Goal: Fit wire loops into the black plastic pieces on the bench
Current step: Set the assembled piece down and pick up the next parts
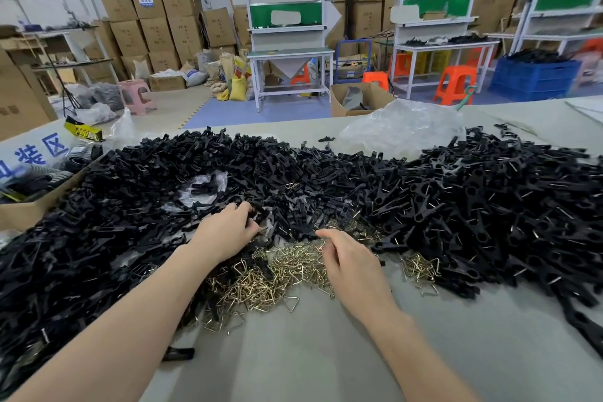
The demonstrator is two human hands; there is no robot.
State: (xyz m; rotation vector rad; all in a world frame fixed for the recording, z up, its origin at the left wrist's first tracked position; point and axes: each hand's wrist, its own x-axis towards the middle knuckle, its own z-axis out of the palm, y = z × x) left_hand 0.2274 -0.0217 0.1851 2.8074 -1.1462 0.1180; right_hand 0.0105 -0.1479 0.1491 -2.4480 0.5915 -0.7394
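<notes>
left hand [225,232]: fingers curled round a black piece [257,216] at pile edge
right hand [347,259]: fingers bent over loops [277,274], can't tell if grasping
loops: heap on bench [326,352], between hands
pile [456,206]: just behind loops

cardboard boxes [156,10], orange stools [455,83], blue crate [535,80]

white sign [32,153]: blue "装区" | black-yellow label [85,134]: "PRO", rest unreadable
</notes>
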